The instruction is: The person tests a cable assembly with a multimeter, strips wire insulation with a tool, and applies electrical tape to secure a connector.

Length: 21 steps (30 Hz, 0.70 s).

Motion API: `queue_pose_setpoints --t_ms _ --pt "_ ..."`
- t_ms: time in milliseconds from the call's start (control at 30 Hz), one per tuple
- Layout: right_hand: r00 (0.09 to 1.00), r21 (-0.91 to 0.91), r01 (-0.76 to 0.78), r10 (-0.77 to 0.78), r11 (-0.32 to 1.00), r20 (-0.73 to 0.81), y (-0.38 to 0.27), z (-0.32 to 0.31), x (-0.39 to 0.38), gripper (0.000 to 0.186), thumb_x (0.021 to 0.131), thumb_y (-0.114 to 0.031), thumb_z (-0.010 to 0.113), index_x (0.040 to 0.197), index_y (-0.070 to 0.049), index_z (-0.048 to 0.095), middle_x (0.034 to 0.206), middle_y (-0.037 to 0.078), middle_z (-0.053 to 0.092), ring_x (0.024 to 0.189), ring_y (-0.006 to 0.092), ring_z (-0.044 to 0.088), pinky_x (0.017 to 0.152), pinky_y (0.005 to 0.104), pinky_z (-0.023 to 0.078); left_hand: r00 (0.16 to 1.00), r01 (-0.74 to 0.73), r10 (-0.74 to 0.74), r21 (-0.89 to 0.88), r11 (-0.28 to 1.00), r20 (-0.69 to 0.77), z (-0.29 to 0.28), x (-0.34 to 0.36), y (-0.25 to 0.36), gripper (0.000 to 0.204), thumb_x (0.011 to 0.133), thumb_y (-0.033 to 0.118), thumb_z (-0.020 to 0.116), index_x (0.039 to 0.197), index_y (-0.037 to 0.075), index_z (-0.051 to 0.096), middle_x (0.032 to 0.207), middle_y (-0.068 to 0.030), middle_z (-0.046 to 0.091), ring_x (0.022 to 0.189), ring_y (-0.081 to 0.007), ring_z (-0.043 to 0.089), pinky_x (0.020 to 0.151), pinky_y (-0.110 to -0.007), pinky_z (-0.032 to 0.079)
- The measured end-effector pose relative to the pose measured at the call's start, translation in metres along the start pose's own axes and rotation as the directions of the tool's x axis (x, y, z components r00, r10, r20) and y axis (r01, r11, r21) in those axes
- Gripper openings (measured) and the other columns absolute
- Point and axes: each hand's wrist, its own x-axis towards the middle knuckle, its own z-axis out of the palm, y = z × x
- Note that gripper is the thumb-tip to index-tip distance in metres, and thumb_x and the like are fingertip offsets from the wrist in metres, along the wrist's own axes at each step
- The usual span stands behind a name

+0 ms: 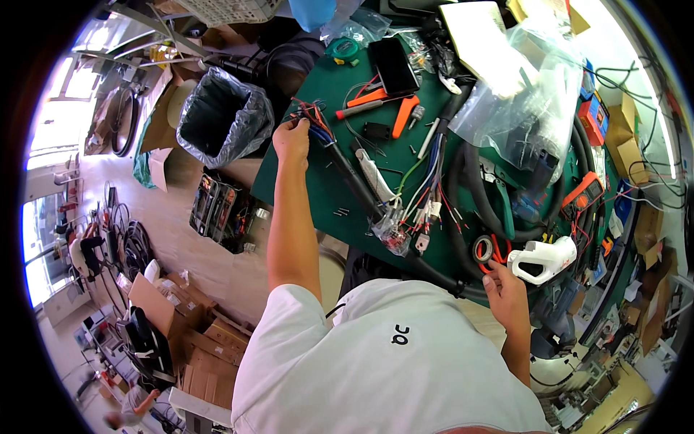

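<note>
At the table's left edge my left hand (292, 141) is closed in a pinch at the stripped end of a thick black cable (350, 173). Thin coloured wires (315, 116) fan out there, and its fingertips are on them. My right hand (506, 293) is at the near right edge, its thumb and forefinger apart, and I see nothing held. Close to its fingertips lie orange-handled scissors (499, 249) and a roll of tape (482, 249). A white pistol-shaped handle (542, 260) is just right of it. Several loose wires (434, 195) spread from another cable end mid-table.
On the green table (318, 87) are a black phone (394, 66), orange-handled pliers (405, 116), a screwdriver (359, 109), a green tape measure (343, 49), a clear plastic bag (513, 108) and an orange multimeter (583, 192). A lined bin (224, 119) and a toolbox (217, 206) stand left.
</note>
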Motion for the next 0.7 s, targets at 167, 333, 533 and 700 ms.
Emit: queue_pose_setpoints --t_ms 167,333,533,700 --pt "0.995 -0.072 0.104 -0.104 0.992 0.004 -0.034 0.005 0.036 0.032 0.091 -0.012 0.063 0.119 0.002 0.060 0.089 0.014 0.067 0.076 0.0263 0.066 0.069 0.0336 0.052 0.997 0.028 -0.017 -0.147 0.989 0.074 -0.017 -0.011 0.015 0.027 0.086 0.013 0.067 0.105 -0.004 0.061 0.089 -0.0029 0.062 0.074 -0.0104 0.054 0.067 -0.026 0.043" --pt "0.936 -0.104 0.345 -0.350 0.933 -0.043 -0.085 0.023 0.084 0.029 0.088 -0.006 0.064 0.116 -0.001 0.062 0.088 0.013 0.066 0.076 0.0290 0.065 0.068 0.0346 0.052 0.969 -0.057 0.151 -0.414 0.909 0.198 -0.044 -0.039 0.046 0.018 0.090 0.010 0.064 0.105 0.002 0.062 0.095 -0.0004 0.064 0.083 -0.0080 0.054 0.074 -0.025 0.043" --pt "0.714 -0.052 0.700 -0.700 0.712 0.029 -0.200 0.059 0.149 0.039 0.085 -0.010 0.066 0.123 -0.002 0.058 0.106 0.015 0.062 0.096 0.0340 0.061 0.081 0.0403 0.050 0.926 -0.124 0.289 -0.527 0.840 0.242 -0.042 -0.060 0.076 0.016 0.092 0.012 0.066 0.106 0.005 0.062 0.095 0.0015 0.064 0.081 -0.0063 0.053 0.074 -0.023 0.042" --pt "0.738 0.069 0.674 -0.666 0.736 -0.110 -0.247 0.111 0.194 0.048 0.086 -0.016 0.069 0.128 0.000 0.051 0.115 0.019 0.059 0.105 0.0384 0.058 0.090 0.0429 0.047 0.861 -0.345 0.444 -0.359 0.867 0.246 -0.052 -0.077 0.093 0.018 0.095 0.009 0.063 0.110 -0.001 0.060 0.097 -0.0015 0.065 0.089 -0.0075 0.057 0.081 -0.024 0.046"
